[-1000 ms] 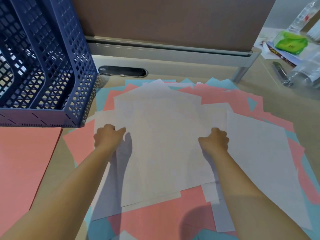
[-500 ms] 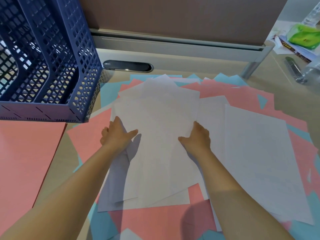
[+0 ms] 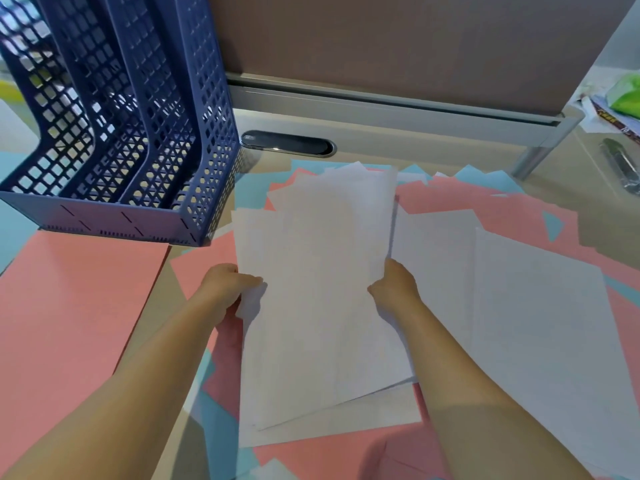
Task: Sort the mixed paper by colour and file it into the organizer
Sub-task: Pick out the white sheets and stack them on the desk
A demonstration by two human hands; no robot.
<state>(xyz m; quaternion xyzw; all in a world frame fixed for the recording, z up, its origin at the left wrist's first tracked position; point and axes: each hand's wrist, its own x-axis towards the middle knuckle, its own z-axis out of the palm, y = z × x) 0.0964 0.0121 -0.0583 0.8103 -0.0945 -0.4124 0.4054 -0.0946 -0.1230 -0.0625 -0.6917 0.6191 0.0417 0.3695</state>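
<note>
Both hands, left hand and right hand, grip gathered white paper sheets; blue mesh plastic organizer looks unfilled; pink and blue sheets unsorted.

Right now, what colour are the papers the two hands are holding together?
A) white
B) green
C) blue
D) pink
A: the left hand and the right hand grip the two side edges of a bunch of white papers, while the pink papers and the blue papers lie flat on the desk around it.
</note>
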